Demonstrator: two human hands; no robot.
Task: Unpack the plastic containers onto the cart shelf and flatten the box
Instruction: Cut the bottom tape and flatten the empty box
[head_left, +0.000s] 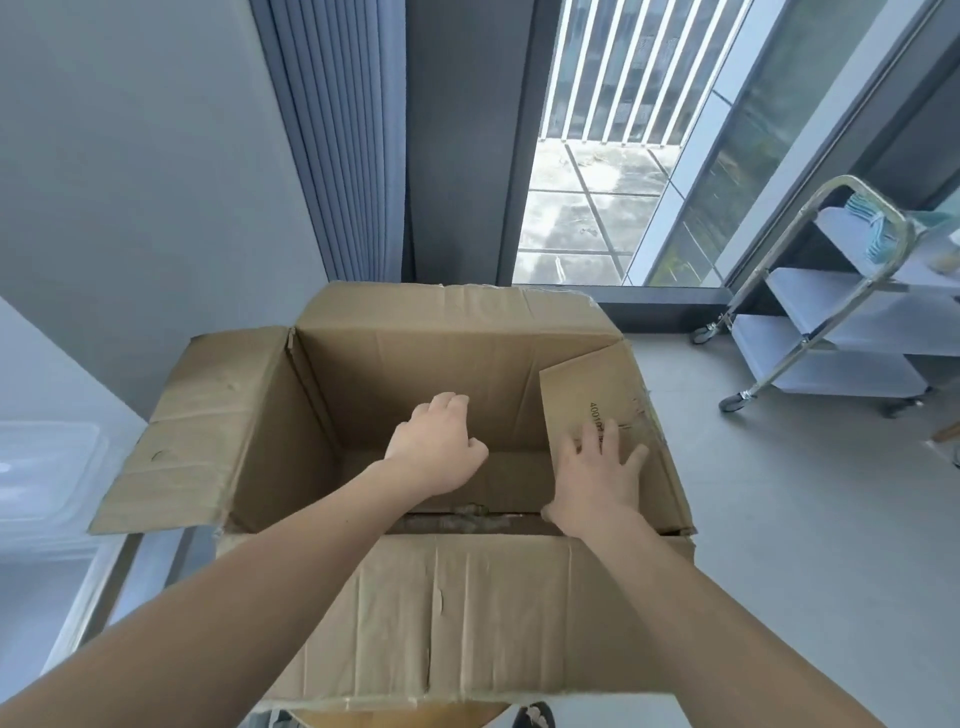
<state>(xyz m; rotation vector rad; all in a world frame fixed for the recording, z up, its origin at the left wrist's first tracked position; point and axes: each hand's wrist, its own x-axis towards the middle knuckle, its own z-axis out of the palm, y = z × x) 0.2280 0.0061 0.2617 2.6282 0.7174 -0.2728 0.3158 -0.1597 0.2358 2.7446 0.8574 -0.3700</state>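
Note:
A large brown cardboard box (363, 374) stands open in front of me, its flaps spread outward and no containers visible inside. My left hand (436, 447) reaches down into the box with its fingers loosely curled, holding nothing. My right hand (597, 467) lies flat with spread fingers on the right flap (587, 384), which is folded inward. At the left edge, clear plastic containers (47, 467) sit on the shelf of a metal-framed cart (111, 577).
A second metal cart (831, 322) with white shelves and castors stands on the grey floor at the right, near the glass balcony door (597, 208). A grey curtain (337, 140) hangs behind the box. A dark shoe (535, 717) shows at the bottom edge.

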